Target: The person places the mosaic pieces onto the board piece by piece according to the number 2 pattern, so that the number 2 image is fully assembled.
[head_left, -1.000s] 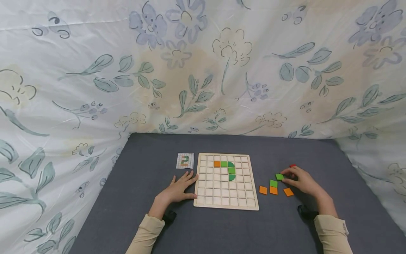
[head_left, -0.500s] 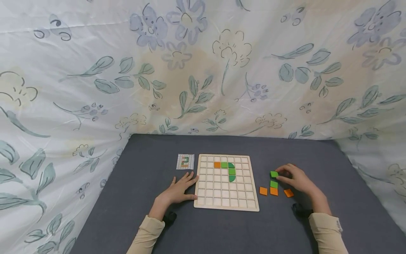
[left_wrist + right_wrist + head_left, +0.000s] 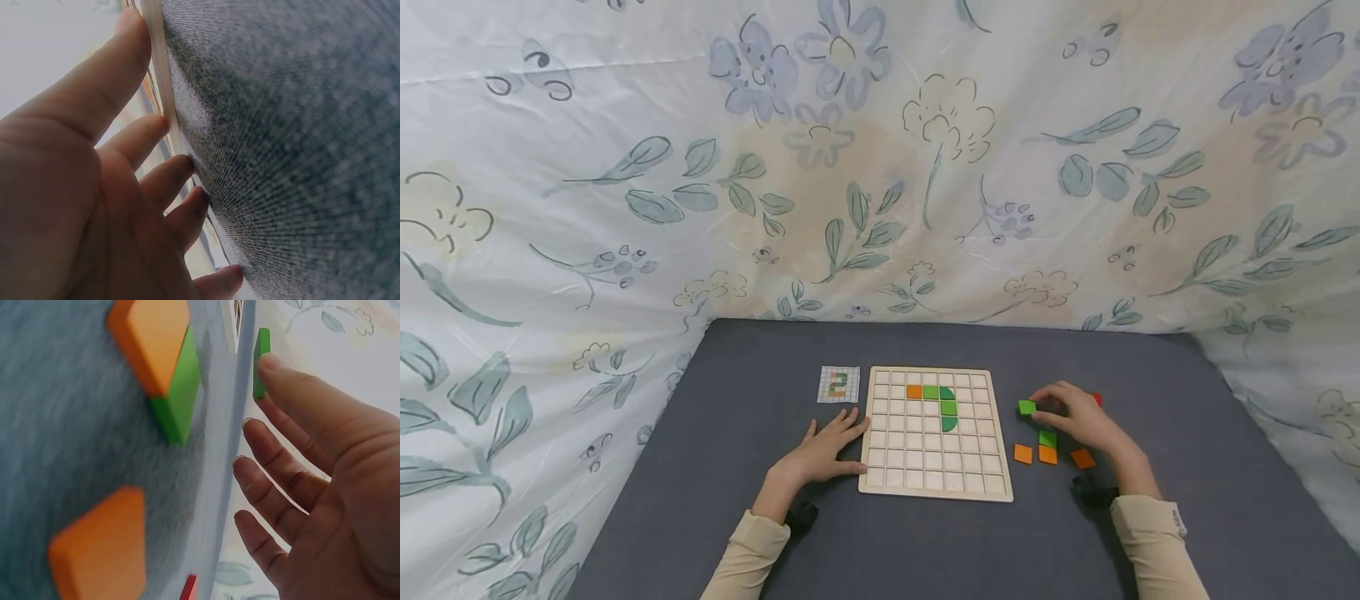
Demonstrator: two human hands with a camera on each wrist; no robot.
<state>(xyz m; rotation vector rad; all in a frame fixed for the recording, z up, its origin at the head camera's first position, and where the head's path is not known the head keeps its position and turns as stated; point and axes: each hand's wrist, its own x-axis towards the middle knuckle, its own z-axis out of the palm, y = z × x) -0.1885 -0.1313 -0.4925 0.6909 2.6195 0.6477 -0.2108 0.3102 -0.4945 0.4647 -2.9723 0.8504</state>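
My right hand (image 3: 1078,418) pinches a green square tile (image 3: 1027,408) between thumb and index finger, raised off the table in the right wrist view. Spread fingers of my left hand (image 3: 820,450) touch the left edge of a wooden grid board (image 3: 902,467). In the board's upper cells lie an orange tile (image 3: 913,392), a green square tile (image 3: 931,392), a dark green rounded tile (image 3: 947,392), another green square (image 3: 949,407) and a second rounded tile (image 3: 950,423). Together they form a hooked line.
A small pattern card (image 3: 838,384) lies left of the board. Right of it are an orange tile (image 3: 1022,453), a green tile (image 3: 1048,438) touching an orange one (image 3: 1048,455), and a tilted orange tile (image 3: 1082,458). A red piece (image 3: 1097,398) is partly behind my right hand.
My right hand has carried the green tile leftward from among the loose pieces, towards the board. More of the red piece shows again behind it. The left hand stays in place.
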